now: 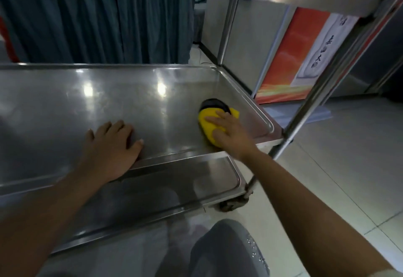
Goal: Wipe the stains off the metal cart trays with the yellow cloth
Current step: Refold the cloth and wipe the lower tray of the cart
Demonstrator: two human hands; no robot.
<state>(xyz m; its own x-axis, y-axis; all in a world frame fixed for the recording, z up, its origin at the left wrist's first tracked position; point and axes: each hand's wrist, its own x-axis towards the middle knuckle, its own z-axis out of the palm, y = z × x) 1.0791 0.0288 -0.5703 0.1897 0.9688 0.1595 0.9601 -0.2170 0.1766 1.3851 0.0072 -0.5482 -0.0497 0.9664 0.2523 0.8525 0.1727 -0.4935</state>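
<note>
My right hand (229, 134) presses flat-fingered on the yellow cloth (210, 127) at the middle tray's (130, 102) three o'clock end. My left hand (111, 146), grip apart, braces on the near rim. I should keep even pressure and overlap strokes into that corner.

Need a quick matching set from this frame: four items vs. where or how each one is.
Items:
1. left hand
2. right hand
3. yellow cloth
4. caster wheel

States:
A. under the lower tray's corner, on the floor
B. flat on the middle tray, holding nothing
C. pressed onto the tray near its right end
D. on top of the cloth, pressing it down

Pairs: 1-B, 2-D, 3-C, 4-A
</note>
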